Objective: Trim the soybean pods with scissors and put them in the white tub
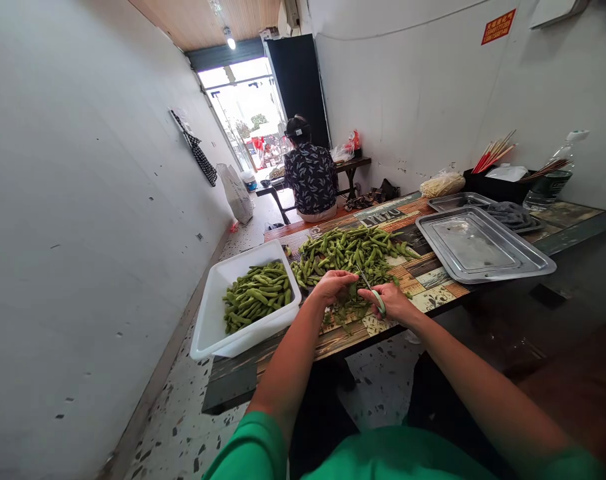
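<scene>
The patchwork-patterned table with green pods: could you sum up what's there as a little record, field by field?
Surface: patchwork-patterned table
Left hand: fingers pinched near the scissor blades; too small to tell whether they grip a pod
Right hand: holds scissors with pale green handles
Middle: loose heap of green pods
Left end: white rectangular plastic tub with more green pods inside
Right side: silver rectangular metal tray
Beyond: seated person in dark patterned shirt, back to camera
</scene>
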Demonstrator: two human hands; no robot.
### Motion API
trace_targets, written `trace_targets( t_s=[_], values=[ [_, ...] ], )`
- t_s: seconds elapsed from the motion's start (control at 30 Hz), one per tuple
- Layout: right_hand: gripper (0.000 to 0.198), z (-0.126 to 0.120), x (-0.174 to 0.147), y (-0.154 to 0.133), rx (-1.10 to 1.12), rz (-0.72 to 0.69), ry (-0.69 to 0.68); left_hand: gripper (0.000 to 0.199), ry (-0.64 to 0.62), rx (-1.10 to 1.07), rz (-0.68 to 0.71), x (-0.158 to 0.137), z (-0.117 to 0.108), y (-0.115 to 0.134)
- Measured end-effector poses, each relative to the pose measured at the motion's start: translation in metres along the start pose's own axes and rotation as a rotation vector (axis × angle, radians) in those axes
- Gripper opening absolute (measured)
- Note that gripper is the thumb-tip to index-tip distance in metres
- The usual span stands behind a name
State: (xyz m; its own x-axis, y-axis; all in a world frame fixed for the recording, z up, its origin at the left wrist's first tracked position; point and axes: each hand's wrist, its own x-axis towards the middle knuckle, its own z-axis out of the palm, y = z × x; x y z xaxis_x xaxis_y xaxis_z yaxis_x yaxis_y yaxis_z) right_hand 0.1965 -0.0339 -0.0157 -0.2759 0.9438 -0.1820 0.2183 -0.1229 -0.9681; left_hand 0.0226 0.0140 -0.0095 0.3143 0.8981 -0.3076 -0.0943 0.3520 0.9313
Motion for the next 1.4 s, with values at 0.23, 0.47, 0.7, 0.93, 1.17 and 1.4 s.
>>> trace_targets(
  t_s=[0.23, 0.47, 0.7, 0.93, 1.17, 1.4],
  values=[
    [0.042, 0.002, -0.003, 0.005, 0.064, 0.039, 0.026, 0.035, -0.011, -0.174, 0.071, 0.003, -0.002, 0.001],
    [0.044, 0.003, -0.01, 0.002, 0.124, 0.092, -0.001, 0.034, 0.01, -0.259, 0.176, 0.002, -0.001, 0.003],
    [0.041, 0.004, -0.016, -0.011, 0.123, 0.096, 0.014, 0.034, 0.065, -0.253, 0.188, 0.001, 0.0, 0.003],
    [0.043, 0.009, -0.011, -0.004, 0.133, 0.045, 0.056, 0.033, 0.038, -0.261, 0.158, 0.0, 0.004, 0.002],
    [0.044, 0.011, -0.011, 0.001, 0.189, 0.053, 0.126, 0.017, 0.171, -0.469, 0.115, 0.003, -0.003, 0.012],
    [0.044, 0.005, -0.012, 0.011, 0.341, 0.058, 0.106, 0.006, 0.486, 0.102, 0.206, 0.015, -0.009, 0.003]
  ],
)
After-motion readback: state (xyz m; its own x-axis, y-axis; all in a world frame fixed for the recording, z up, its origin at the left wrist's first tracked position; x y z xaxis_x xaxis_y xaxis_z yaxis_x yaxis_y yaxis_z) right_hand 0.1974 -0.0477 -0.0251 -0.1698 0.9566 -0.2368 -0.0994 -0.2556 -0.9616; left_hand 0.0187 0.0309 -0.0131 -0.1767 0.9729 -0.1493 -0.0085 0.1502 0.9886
